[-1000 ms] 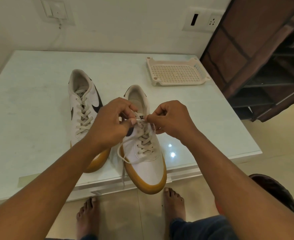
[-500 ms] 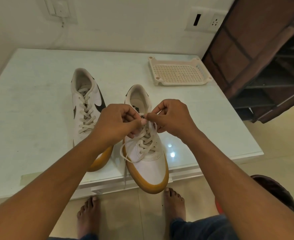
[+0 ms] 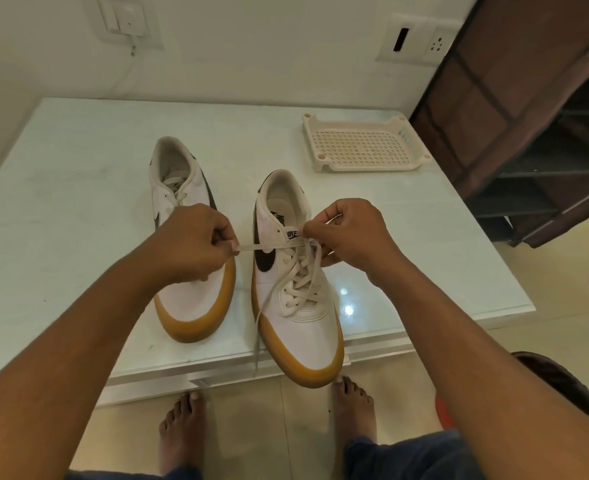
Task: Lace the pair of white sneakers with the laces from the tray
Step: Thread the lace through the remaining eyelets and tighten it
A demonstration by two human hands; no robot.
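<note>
My bare feet (image 3: 182, 431) stand at the bottom of the frame, just under the front edge of the tabletop (image 3: 78, 188). The nearer sneaker (image 3: 307, 334) sits at the centre with its tan toe poking out past that edge. Its crossings look complete up to the tongue, so I judge I am at the last step on this second shoe, drawing the top tight before a knot. My left hand (image 3: 196, 244), left of centre, pinches the lace (image 3: 262, 245) between thumb and fingertips and holds a short stretch of it taut and nearly level. My right hand (image 3: 352, 237), right of centre, has its fingers curled round the lace at the top eyelets beside the tongue label. I cannot tell whether it holds one strand or a loop. Another length of lace trails down the shoe's side and hangs over the tabletop edge. Next I should keep both ends under even tension and cross them without letting the top slacken. Half a second ago my hands nearly met over the tongue; now the left has pulled away leftward, straightening that strand. Behind my left hand lies the other sneaker (image 3: 182, 188), already laced. The tray (image 3: 362, 147) rests at the upper right, showing only its perforated floor.
</note>
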